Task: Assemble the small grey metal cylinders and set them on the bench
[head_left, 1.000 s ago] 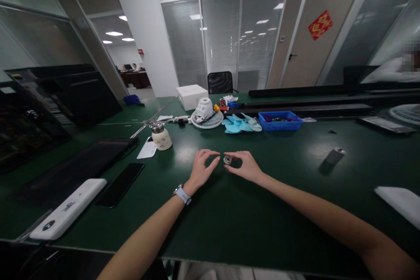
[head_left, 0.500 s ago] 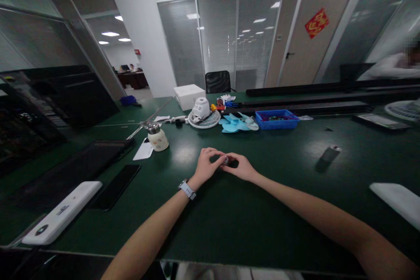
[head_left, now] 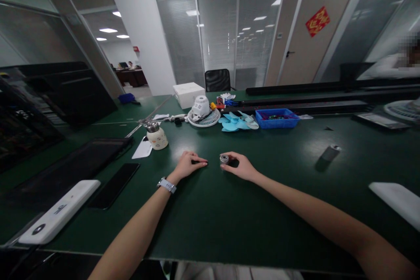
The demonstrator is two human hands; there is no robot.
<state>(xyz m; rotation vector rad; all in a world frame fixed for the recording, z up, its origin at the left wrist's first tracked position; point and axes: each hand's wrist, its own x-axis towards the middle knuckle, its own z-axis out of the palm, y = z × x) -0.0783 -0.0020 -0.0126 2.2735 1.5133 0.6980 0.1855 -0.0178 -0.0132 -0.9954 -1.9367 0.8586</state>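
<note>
My right hand (head_left: 241, 167) grips a small metal cylinder (head_left: 224, 160) between thumb and fingers. Its round top, with a ring and a centre hole, faces up at me. To its left, a short gap away, my left hand (head_left: 189, 165) is closed in a pinch near the tabletop. A tiny dark spot shows at those fingertips, too small to name. A watch with a pale strap (head_left: 166, 184) is on the left wrist. Farther right, another metal cylinder (head_left: 331, 152) rests on the green table (head_left: 210, 214).
Along the back are a white fan part (head_left: 201, 109), light blue fan blades (head_left: 233, 121), a blue tray (head_left: 277, 123) and a white box (head_left: 189, 93). Leftward are a cream flask (head_left: 158, 139), a black phone (head_left: 115, 186) and a white device (head_left: 61, 212). A person sits far right.
My left hand has come away from the metal cylinder and moved left, fingers still pinched. The right hand keeps hold of the cylinder in the same place, its top now uncovered.
</note>
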